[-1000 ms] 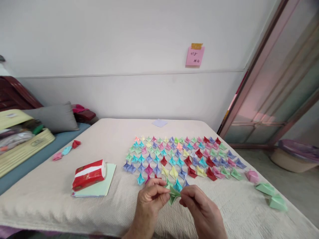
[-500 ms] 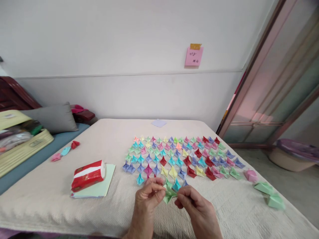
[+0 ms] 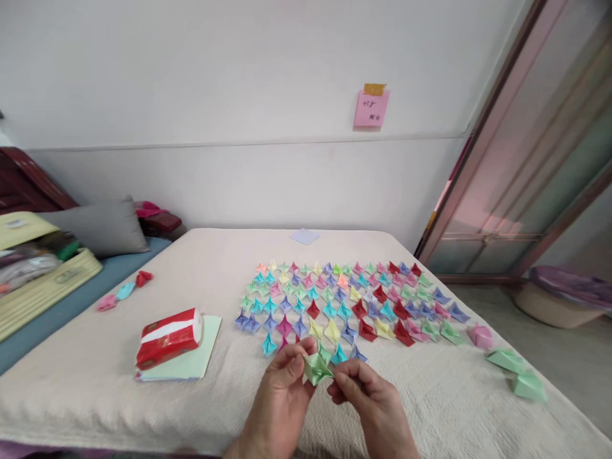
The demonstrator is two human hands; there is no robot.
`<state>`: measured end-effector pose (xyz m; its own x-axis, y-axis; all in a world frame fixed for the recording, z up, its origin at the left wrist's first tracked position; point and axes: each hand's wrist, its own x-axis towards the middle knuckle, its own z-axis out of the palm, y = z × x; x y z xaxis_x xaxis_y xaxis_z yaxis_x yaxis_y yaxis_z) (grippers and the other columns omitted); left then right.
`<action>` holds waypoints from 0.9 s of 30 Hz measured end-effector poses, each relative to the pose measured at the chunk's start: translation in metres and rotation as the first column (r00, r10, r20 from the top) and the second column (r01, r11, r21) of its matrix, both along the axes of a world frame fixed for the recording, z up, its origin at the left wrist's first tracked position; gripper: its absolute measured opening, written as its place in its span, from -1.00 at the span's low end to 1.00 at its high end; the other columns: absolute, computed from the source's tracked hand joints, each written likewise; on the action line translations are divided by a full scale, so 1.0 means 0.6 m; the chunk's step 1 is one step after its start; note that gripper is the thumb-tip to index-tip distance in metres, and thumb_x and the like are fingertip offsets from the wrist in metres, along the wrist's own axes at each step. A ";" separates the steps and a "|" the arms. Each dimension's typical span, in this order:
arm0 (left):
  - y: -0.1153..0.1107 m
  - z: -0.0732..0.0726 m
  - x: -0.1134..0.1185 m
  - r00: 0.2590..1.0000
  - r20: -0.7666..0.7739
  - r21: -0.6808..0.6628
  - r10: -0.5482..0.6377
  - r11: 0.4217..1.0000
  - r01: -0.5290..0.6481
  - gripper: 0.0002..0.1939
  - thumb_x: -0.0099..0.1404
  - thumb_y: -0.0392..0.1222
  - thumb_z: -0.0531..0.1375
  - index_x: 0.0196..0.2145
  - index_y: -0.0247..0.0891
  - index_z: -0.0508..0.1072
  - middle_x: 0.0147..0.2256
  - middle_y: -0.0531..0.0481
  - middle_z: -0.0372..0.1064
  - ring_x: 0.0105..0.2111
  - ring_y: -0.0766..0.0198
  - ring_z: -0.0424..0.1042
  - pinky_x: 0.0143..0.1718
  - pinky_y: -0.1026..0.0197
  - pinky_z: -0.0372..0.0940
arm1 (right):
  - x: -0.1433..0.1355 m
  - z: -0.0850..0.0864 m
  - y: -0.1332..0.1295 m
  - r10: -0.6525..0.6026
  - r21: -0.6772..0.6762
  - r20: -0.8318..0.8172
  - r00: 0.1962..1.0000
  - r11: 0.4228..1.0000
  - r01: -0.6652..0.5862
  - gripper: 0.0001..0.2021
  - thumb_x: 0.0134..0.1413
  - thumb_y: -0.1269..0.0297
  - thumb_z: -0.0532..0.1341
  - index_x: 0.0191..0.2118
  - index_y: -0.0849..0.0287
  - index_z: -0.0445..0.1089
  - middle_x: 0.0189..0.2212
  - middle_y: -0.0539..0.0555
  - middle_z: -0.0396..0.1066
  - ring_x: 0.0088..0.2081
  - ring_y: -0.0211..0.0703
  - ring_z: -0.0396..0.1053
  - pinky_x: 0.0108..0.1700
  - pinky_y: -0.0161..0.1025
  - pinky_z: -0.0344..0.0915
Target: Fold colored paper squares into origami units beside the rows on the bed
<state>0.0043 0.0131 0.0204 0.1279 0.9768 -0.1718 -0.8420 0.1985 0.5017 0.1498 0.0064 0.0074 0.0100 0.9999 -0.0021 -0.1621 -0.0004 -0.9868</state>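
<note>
A green folded paper piece (image 3: pixel 318 369) is held up between both hands above the cream cover. My left hand (image 3: pixel 284 395) grips its left corner with bent fingers, palm partly turned up. The fingertips of my right hand (image 3: pixel 370 398) pinch its right corner. Just beyond the hands stand rows of small folded paper shapes, among them a cyan one (image 3: pixel 338 355) and a yellow one (image 3: pixel 333 331). The nearest row is partly hidden by the fingers and the green piece.
A red and white tissue pack (image 3: pixel 169 338) lies on light green paper sheets (image 3: pixel 210 344) at left. Small folded pieces (image 3: pixel 125 291) are farther left. Larger green pieces (image 3: pixel 528 386) sit near the right edge. A lilac sheet (image 3: pixel 305 236) lies near the wall.
The green piece has moved slightly left and up and turned, showing a fuller shape. My left hand has rotated its palm upward, and my right hand has shifted slightly left.
</note>
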 end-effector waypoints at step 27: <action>0.002 0.003 0.004 0.642 -0.764 0.137 0.065 0.989 0.063 -0.77 0.13 -0.32 0.17 -0.20 -0.27 0.38 -0.30 -0.12 0.52 -0.32 0.14 0.48 -0.27 0.15 0.35 | 0.016 0.011 -0.004 -0.160 0.390 0.591 0.791 0.915 -0.106 -0.89 0.09 0.45 0.10 -0.38 0.11 0.31 -0.47 0.00 0.35 -0.47 -0.21 0.30 -0.40 -0.32 0.26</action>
